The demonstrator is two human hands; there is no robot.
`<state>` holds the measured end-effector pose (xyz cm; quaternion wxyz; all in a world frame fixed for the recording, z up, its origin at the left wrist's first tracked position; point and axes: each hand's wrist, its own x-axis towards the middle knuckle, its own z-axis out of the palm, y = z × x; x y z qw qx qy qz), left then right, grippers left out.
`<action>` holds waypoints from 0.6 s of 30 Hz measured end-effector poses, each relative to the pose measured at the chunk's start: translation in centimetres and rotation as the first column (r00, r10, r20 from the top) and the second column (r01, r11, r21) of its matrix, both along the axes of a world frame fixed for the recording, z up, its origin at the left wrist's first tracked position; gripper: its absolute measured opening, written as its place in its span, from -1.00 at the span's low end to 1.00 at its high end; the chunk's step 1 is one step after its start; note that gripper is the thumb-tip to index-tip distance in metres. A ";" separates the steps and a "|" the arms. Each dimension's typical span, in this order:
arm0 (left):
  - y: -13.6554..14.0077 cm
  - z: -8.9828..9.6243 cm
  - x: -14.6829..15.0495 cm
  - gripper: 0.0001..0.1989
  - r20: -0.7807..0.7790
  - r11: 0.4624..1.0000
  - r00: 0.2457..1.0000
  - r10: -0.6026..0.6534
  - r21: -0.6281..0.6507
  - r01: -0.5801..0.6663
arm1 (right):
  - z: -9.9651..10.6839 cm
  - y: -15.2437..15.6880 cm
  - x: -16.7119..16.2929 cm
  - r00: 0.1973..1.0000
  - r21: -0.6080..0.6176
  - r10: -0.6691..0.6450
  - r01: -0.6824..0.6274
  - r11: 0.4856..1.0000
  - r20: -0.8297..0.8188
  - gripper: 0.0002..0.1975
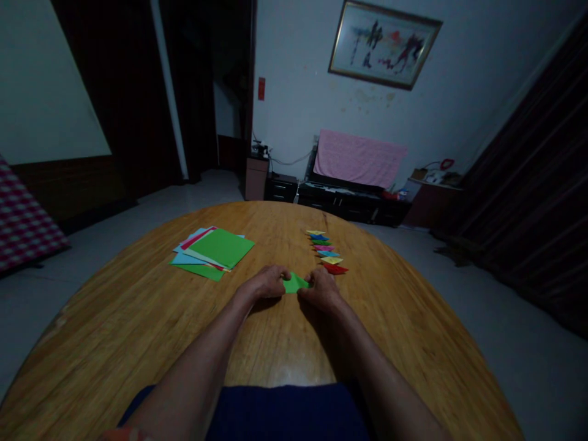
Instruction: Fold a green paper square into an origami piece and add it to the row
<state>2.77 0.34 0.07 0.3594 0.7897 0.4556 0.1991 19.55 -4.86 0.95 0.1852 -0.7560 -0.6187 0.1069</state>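
A small folded piece of green paper [294, 283] is held between my two hands, low over the middle of the table. My left hand [270, 282] pinches its left end, fingers curled. At its right end my right hand [323, 289] grips with thumb and fingers closed. The paper rises to a peak between them. Just beyond my right hand, a red folded paper boat [335, 269] is the nearest of a row of several small folded papers in yellow, blue, green and pink.
On the left of the round wooden table [151, 306] lies a loose stack of coloured paper sheets [223, 246], green on top. Behind the table stand a low black cabinet [340, 199] and a pink cloth [361, 158] draped over something. A dark curtain [528, 184] hangs at right.
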 end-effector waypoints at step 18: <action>-0.4 0.5 -0.5 -0.77 0.475 0.917 0.862 0.179 -0.397 0.028 | -0.5 0.7 -0.1 0.289 0.220 0.195 0.056 0.974 -0.937 -0.58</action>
